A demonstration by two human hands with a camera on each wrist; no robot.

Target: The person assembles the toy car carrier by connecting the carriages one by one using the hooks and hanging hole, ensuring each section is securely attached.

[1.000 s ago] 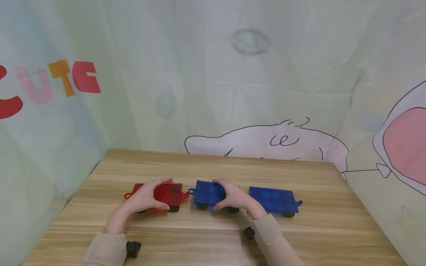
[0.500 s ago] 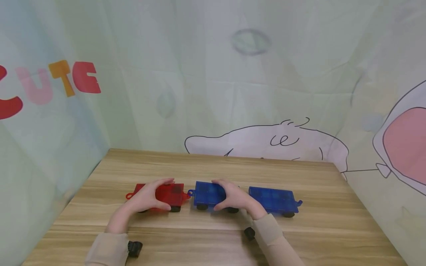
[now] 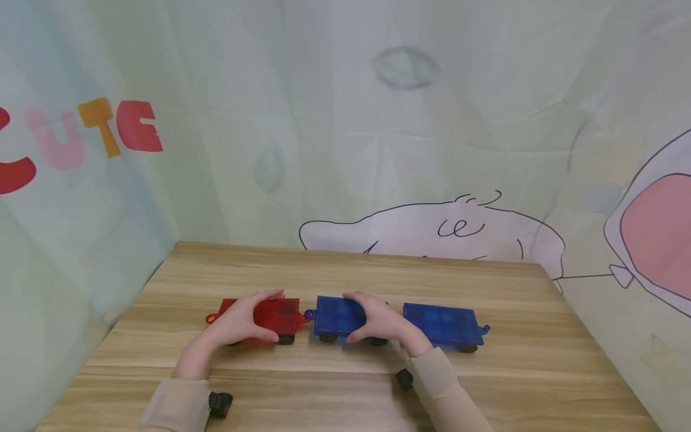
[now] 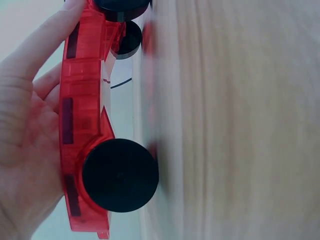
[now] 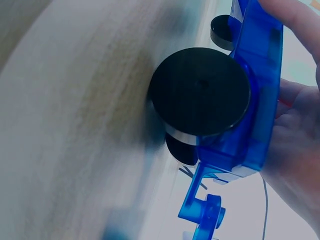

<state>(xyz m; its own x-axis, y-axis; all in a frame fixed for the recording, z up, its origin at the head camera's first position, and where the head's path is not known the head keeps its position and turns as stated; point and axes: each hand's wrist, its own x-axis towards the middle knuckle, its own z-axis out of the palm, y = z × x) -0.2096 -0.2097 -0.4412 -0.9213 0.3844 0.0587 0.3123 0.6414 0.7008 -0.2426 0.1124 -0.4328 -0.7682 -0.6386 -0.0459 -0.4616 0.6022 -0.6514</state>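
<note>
My left hand (image 3: 240, 318) grips a see-through red toy train car (image 3: 283, 315) from above, thumb on the near side and fingers on the far side. Its black wheel (image 4: 120, 175) is close over the wood in the left wrist view. In the same kind of grasp, my right hand (image 3: 380, 318) holds a blue toy train car (image 3: 329, 315). The red car's hook (image 3: 303, 318) overlaps the blue car's ring (image 3: 310, 314) in the head view. At the blue car's other end, a blue hook (image 5: 205, 210) shows in the right wrist view.
A second blue toy train car (image 3: 442, 324) stands right of my right hand, with its own hook (image 3: 486, 329) pointing right. Wood-grain table (image 3: 302, 396) lies beneath everything. A printed cloth (image 3: 243, 150) hangs behind and along the sides.
My left hand has slid the red car slightly right, and its hook has come up to the blue ring. The held blue car has shifted very slightly; the second blue car stays put.
</note>
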